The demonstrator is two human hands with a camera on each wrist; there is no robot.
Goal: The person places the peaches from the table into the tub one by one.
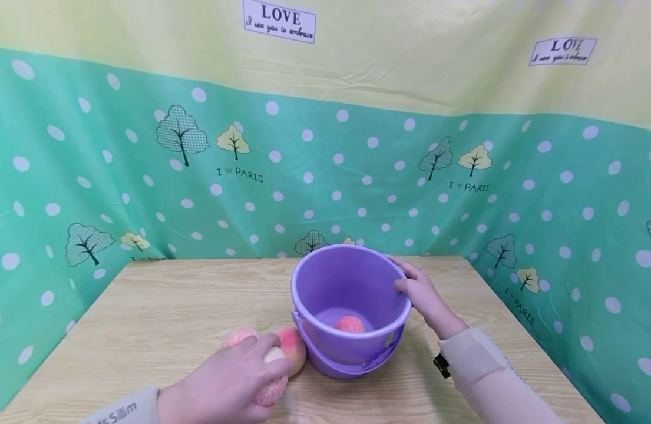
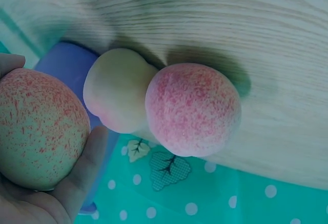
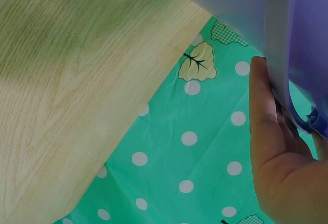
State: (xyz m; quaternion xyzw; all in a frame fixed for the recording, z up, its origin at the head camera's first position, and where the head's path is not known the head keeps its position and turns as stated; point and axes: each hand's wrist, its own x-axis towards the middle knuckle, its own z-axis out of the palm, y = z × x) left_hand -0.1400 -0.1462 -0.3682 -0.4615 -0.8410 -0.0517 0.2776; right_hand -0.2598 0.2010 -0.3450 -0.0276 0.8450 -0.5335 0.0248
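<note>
My left hand (image 1: 224, 377) holds a pink-speckled peach (image 2: 43, 129) beside the bucket, thumb and fingers curled round it. Close by on the table are two more peaches: a pale yellow one with a pink blush (image 1: 292, 351), right at the bucket's side, and a pink-speckled one (image 2: 193, 110) next to it. The purple bucket (image 1: 333, 350) stands upright, its handle hanging down at the front. One pink peach (image 1: 349, 324) lies on the bucket's bottom. With the thumb over the inside of the rim and fingers outside, my right hand (image 1: 423, 297) grips the bucket's right edge.
The wooden table (image 1: 198, 294) carries the bucket and peaches. A green and yellow curtain (image 1: 357, 171) with white dots and printed trees hangs behind the table and along both sides.
</note>
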